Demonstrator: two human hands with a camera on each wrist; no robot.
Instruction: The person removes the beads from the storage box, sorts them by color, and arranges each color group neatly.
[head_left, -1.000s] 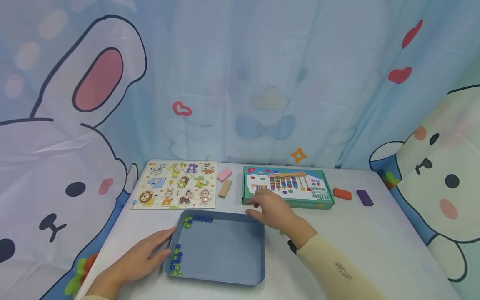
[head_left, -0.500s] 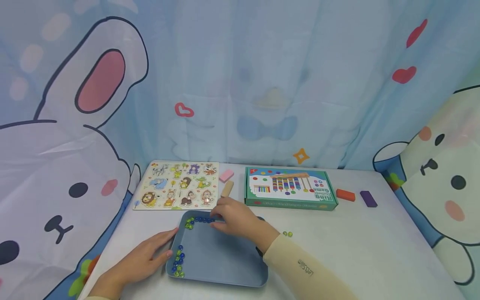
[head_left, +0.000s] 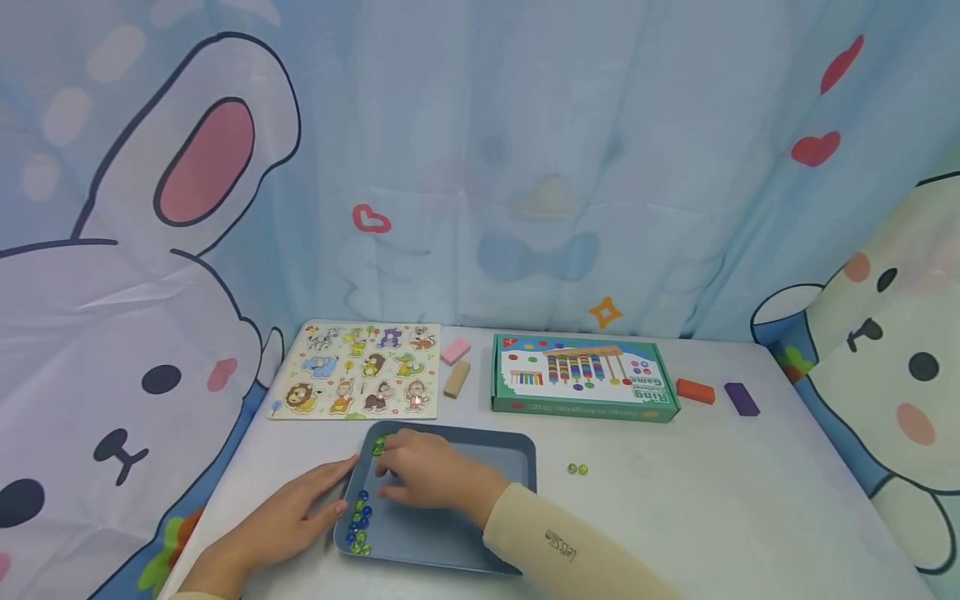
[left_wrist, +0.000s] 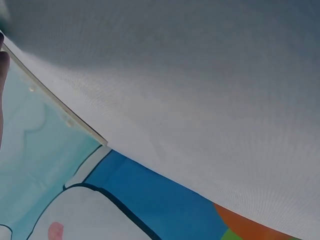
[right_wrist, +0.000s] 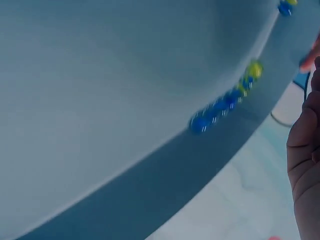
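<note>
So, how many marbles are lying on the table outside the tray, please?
2: one green marble and a second green marble, side by side, right of the tray. Others may be hidden under the right sleeve or the left hand.

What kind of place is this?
Probably a children's play area: a light blue cloth curtain shows a big white cartoon bunny, there's a cream rectangular board with colourful animal pictures, and shiny blue and green round marbles sit in a blue-grey rectangular tray.

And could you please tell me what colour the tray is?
The tray is greyish blue; the head view shows it best.
</note>
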